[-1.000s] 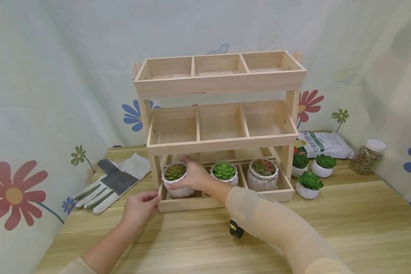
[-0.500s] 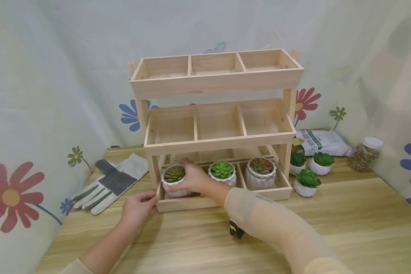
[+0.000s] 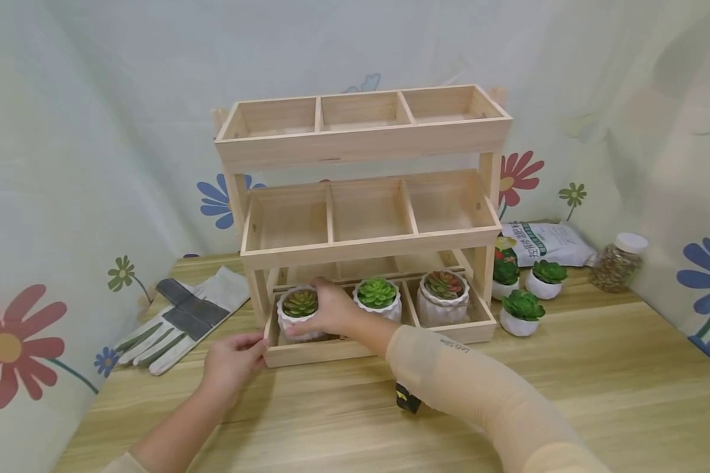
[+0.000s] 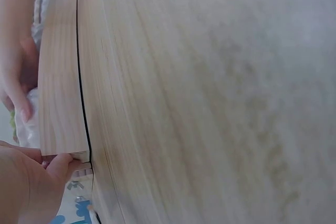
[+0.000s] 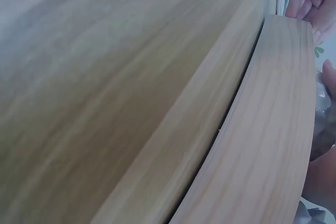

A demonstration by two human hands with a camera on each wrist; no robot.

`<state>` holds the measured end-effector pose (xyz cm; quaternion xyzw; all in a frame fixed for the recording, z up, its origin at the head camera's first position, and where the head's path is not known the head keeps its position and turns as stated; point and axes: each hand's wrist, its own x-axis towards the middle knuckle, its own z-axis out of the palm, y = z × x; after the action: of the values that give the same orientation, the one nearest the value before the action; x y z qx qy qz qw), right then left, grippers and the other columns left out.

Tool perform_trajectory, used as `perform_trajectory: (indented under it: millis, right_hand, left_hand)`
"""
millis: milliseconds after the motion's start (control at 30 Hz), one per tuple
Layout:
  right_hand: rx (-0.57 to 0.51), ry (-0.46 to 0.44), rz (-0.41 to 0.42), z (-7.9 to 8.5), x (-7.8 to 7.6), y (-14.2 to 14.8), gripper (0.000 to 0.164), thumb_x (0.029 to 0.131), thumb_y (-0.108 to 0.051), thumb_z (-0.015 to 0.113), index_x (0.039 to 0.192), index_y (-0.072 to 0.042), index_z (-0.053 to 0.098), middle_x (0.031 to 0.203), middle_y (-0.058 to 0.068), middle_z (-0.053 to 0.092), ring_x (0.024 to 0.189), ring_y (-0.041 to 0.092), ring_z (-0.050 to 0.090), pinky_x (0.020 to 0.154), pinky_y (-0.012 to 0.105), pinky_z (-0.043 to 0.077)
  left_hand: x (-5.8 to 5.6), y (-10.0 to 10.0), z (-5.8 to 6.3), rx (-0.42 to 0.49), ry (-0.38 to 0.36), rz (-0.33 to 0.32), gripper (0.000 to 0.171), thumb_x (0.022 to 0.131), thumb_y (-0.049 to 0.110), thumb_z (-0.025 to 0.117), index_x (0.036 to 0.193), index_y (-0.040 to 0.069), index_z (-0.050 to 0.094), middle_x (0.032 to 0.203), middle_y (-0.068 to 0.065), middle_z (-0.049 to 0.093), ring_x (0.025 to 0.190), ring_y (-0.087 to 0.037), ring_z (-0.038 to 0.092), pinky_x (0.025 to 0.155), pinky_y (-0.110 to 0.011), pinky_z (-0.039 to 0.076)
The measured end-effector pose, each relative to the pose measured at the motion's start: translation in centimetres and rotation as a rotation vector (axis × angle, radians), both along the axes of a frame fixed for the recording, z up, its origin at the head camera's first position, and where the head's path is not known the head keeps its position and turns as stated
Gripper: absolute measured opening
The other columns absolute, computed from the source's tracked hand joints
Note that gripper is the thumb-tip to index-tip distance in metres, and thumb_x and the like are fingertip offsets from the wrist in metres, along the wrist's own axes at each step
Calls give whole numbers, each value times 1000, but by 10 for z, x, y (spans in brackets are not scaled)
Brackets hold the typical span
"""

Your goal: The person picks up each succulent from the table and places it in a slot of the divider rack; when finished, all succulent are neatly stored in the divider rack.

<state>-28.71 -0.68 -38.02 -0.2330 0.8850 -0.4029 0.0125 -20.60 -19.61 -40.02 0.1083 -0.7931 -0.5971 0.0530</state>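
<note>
My right hand (image 3: 330, 310) grips a white scalloped pot (image 3: 285, 320) holding a green-and-reddish succulent (image 3: 300, 303). This pot stands in the left compartment of the bottom tray (image 3: 325, 353) of a three-tier wooden plant stand. At the tray's left front corner, my left hand (image 3: 231, 364) pinches the wood between thumb and fingers, as the left wrist view also shows (image 4: 37, 182). Two similar pots share the tray: a bright green succulent (image 3: 377, 292) in the middle and a reddish one (image 3: 444, 285) on the right. My right palm hides part of the held pot.
Right of the stand are several small potted plants (image 3: 522, 312), a printed bag (image 3: 547, 243) and a lidded jar (image 3: 618, 263). Garden gloves (image 3: 189, 315) lie to the left. The upper tray (image 3: 363, 150) and middle tray (image 3: 369, 243) overhang the bottom one.
The head view has shifted a little, sliding the scene left. The held pot has edged slightly right and forward within its compartment. My left hand keeps its hold on the tray corner.
</note>
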Motion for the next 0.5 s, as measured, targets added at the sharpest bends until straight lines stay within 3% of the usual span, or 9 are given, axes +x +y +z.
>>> perform_trajectory:
  millis: [233,500]
  right_hand:
    - [37,80,-5,6,6,5,110,54,-53,86,138,0,39,125,13,56,112,24,54,95,31,45]
    - [2,127,12,27,22,21,98,62,-51,83,137,-2,43,134,10,50,121,23,47,102,31,39]
  left_hand:
    - [-1,-1,-1,18,0,-14,27,87,1,63,109,-15,61,99,-25,65,73,-12,64,70,-27,57]
    - [-1,-1,-1,43,-3,-13,27,87,0,62,109,-16,60,98,-25,65,74,-11,64,70,-26,56]
